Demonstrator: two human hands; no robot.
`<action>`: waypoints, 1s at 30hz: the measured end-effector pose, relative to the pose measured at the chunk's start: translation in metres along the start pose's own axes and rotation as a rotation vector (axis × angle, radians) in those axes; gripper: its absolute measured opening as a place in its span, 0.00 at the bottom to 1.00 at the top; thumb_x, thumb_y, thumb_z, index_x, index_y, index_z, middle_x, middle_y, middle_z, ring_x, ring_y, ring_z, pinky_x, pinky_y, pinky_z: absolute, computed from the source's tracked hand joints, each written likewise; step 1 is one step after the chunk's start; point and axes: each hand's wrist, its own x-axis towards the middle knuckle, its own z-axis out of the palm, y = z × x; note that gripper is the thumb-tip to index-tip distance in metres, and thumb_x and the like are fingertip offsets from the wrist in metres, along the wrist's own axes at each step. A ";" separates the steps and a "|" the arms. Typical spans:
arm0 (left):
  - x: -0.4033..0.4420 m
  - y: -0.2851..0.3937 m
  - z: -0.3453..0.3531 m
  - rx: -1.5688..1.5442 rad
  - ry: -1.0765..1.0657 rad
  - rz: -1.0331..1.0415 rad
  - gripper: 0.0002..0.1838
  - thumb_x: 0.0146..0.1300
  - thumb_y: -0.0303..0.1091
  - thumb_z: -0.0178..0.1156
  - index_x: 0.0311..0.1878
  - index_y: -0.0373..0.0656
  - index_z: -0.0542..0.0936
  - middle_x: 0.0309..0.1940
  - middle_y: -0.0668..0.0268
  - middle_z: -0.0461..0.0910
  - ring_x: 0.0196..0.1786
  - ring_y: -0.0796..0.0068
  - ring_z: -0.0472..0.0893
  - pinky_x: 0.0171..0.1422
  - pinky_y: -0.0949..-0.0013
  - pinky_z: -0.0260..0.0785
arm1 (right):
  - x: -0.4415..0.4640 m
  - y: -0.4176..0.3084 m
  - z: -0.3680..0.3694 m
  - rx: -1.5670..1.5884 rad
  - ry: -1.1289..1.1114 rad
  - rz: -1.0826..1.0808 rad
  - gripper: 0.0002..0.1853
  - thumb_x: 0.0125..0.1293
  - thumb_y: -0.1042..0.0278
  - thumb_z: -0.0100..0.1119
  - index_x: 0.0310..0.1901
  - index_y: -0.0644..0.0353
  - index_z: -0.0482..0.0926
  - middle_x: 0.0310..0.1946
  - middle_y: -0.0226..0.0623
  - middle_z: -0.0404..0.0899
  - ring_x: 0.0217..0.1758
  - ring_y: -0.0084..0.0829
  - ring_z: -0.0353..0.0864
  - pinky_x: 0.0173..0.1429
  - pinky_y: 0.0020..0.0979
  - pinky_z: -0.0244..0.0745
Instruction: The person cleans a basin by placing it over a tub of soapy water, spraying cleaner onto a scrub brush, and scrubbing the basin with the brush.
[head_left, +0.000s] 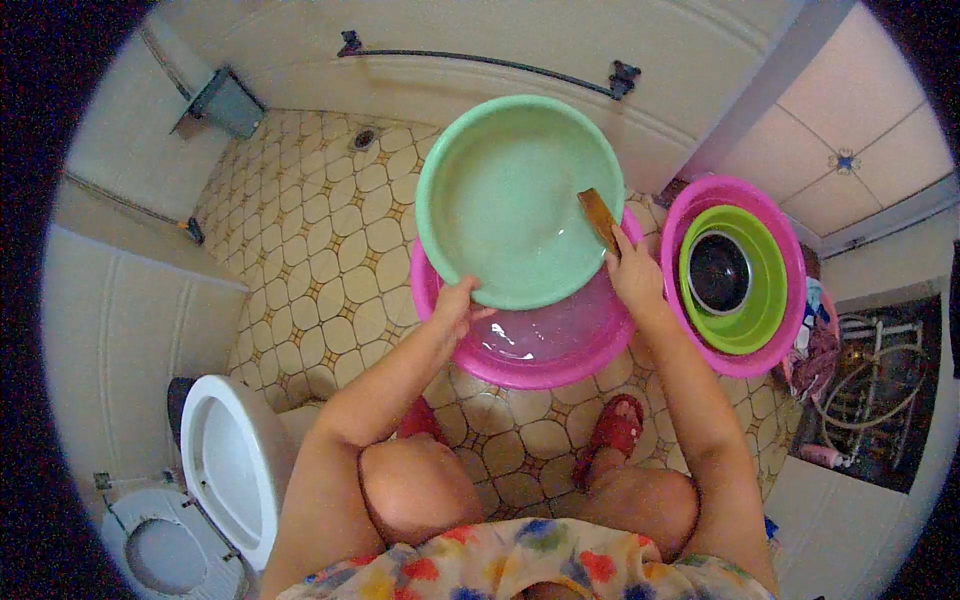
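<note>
A large green basin [500, 200] is held over a pink basin [530, 375] that has cloudy water in it. My left hand [458, 308] grips the green basin's near left rim, with the thumb on top. At the near right rim is my right hand [633, 268], its fingers closed on a brown wooden brush [597, 218] that reaches over the inside of the green basin. Whether the right hand also grips the rim is hard to tell. The green basin's inside looks wet and shiny.
Right of me, a pink tub [677, 305] holds a lime green basin [768, 290] and a dark round bowl [719, 273]. Clothes [815, 350] lie beside it. A toilet [225, 465] stands at the left, a bin [235, 103] in the back left corner, a rail [480, 59] along the wall.
</note>
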 end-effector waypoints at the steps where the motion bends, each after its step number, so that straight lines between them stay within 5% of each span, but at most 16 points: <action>1: 0.001 -0.001 0.000 -0.020 -0.005 -0.037 0.25 0.54 0.30 0.49 0.57 0.36 0.61 0.47 0.54 0.73 0.43 0.59 0.78 0.41 0.59 0.76 | 0.002 0.003 0.006 0.001 0.041 -0.029 0.27 0.59 0.57 0.52 0.62 0.46 0.62 0.41 0.54 0.72 0.34 0.50 0.78 0.36 0.48 0.75; 7: 0.024 -0.013 -0.028 -0.026 -0.081 -0.194 0.29 0.56 0.31 0.50 0.62 0.37 0.56 0.56 0.52 0.66 0.50 0.53 0.75 0.49 0.55 0.75 | 0.010 -0.021 0.027 0.029 -0.141 -0.050 0.28 0.60 0.56 0.49 0.61 0.55 0.60 0.40 0.52 0.73 0.34 0.49 0.79 0.34 0.46 0.76; 13: 0.031 -0.020 -0.041 -0.001 0.044 -0.082 0.23 0.53 0.30 0.49 0.54 0.38 0.64 0.43 0.56 0.74 0.40 0.61 0.79 0.41 0.61 0.75 | 0.029 -0.034 0.041 -0.087 -0.198 -0.015 0.23 0.61 0.62 0.43 0.57 0.62 0.65 0.34 0.51 0.77 0.35 0.50 0.79 0.36 0.47 0.76; 16: 0.026 -0.020 -0.044 -0.025 0.042 0.035 0.23 0.52 0.30 0.49 0.54 0.39 0.65 0.43 0.58 0.74 0.39 0.62 0.78 0.39 0.61 0.75 | 0.018 -0.043 0.059 0.024 -0.483 0.053 0.21 0.60 0.63 0.41 0.53 0.61 0.69 0.38 0.53 0.77 0.40 0.51 0.79 0.44 0.48 0.74; 19: 0.028 -0.014 -0.047 0.025 0.045 0.026 0.28 0.52 0.27 0.51 0.59 0.36 0.60 0.50 0.54 0.70 0.49 0.56 0.73 0.51 0.54 0.70 | -0.009 -0.058 0.072 0.116 -0.677 -0.033 0.21 0.59 0.61 0.42 0.54 0.54 0.71 0.41 0.53 0.77 0.44 0.51 0.78 0.50 0.47 0.71; 22: 0.029 -0.014 -0.047 -0.037 -0.018 -0.004 0.29 0.52 0.27 0.51 0.60 0.36 0.59 0.50 0.54 0.69 0.49 0.57 0.73 0.52 0.55 0.70 | -0.019 -0.065 0.071 0.415 -0.712 -0.204 0.22 0.59 0.58 0.43 0.57 0.44 0.69 0.42 0.51 0.77 0.45 0.51 0.77 0.52 0.46 0.70; 23: 0.028 -0.015 -0.045 -0.086 0.026 0.023 0.27 0.52 0.27 0.50 0.58 0.35 0.61 0.48 0.54 0.71 0.47 0.57 0.75 0.49 0.56 0.72 | -0.017 -0.062 0.066 0.428 -0.612 -0.213 0.22 0.60 0.55 0.44 0.58 0.39 0.67 0.40 0.50 0.78 0.44 0.50 0.78 0.49 0.47 0.71; 26: 0.006 0.004 -0.026 -0.184 0.104 0.055 0.23 0.52 0.25 0.49 0.53 0.33 0.65 0.45 0.55 0.73 0.44 0.58 0.78 0.46 0.57 0.76 | 0.015 -0.068 0.011 0.023 -0.521 -0.049 0.23 0.60 0.57 0.44 0.59 0.43 0.67 0.38 0.51 0.77 0.41 0.50 0.79 0.45 0.49 0.72; 30: 0.012 0.008 -0.025 -0.268 0.036 0.057 0.23 0.52 0.24 0.49 0.54 0.33 0.64 0.48 0.54 0.72 0.45 0.57 0.78 0.47 0.57 0.76 | 0.034 -0.046 0.028 -0.068 -0.187 -0.005 0.23 0.57 0.59 0.47 0.57 0.48 0.68 0.32 0.52 0.77 0.37 0.46 0.79 0.40 0.46 0.73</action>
